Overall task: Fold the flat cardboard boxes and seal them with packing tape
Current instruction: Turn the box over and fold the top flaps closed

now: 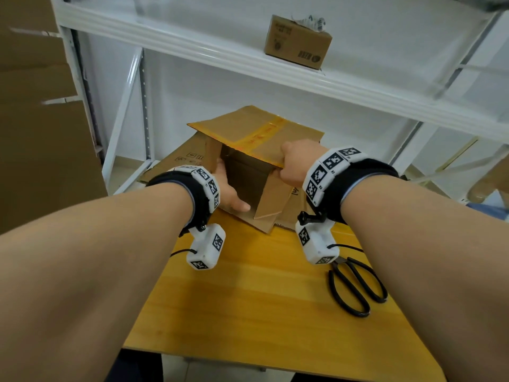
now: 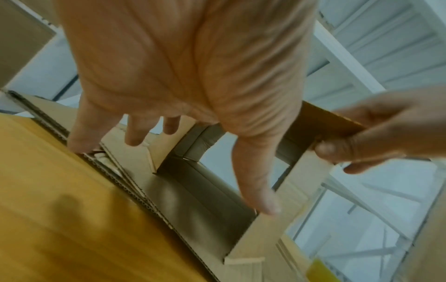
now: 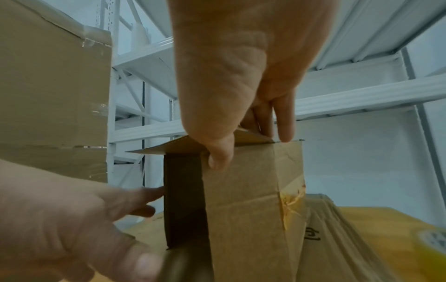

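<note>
Box (image 1: 256,150) edge between right fingers (image 3: 284,122)

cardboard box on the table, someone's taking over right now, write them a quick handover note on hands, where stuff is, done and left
Left hand: fingers straight, pressing the box's left side and bottom flap.
Right hand: pinches the top edge, thumb in front.
The box lies on its side on flat cardboard at the far end of the table, opened into shape, open end toward you, old yellow tape on top.
Scissors lie near the right wrist.
Left: fold the flaps shut, tape them.
</note>
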A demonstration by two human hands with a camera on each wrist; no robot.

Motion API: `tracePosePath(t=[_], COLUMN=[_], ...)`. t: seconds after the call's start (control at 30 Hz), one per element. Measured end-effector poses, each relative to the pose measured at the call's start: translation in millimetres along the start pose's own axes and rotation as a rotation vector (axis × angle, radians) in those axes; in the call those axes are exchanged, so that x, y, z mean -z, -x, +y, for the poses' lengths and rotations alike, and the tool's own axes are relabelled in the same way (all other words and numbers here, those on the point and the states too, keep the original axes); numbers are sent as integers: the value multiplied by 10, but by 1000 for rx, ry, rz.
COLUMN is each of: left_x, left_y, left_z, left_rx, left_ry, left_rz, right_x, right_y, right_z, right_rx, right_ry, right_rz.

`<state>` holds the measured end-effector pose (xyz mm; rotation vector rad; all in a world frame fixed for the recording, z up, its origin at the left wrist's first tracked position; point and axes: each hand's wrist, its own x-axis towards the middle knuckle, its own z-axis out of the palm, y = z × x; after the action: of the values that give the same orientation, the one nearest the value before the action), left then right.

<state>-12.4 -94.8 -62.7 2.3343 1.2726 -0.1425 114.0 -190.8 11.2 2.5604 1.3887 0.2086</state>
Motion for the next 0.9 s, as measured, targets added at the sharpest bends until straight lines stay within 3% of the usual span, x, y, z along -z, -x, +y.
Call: tracePosePath(t=[0.17, 0.3, 0.43, 0.6, 0.77, 0.83, 0.9], left_x=[-92, -55, -15, -62, -39, 68, 143], left_y=[-112, -170, -167, -288, -370, -412, -464], left_z=[161, 239, 335, 328, 390, 401, 410], left_rx=[-1, -4, 24, -30, 100, 104, 23], left_ry=[160, 517, 342, 351, 479, 402, 248], left_rz=[161, 316, 252, 137, 356, 329, 291], right_x=[82, 173, 142, 151, 254, 271, 296], right_y=[45, 86, 52, -30, -18, 8, -1], right_z=[-32, 54, 85, 36, -7, -7, -20], right_rx=[69, 147, 181, 192, 246, 266, 251], right_ry=[-34, 32, 19, 56, 100, 126, 93], right_rz=[-73, -126, -57, -76, -157, -189, -211])
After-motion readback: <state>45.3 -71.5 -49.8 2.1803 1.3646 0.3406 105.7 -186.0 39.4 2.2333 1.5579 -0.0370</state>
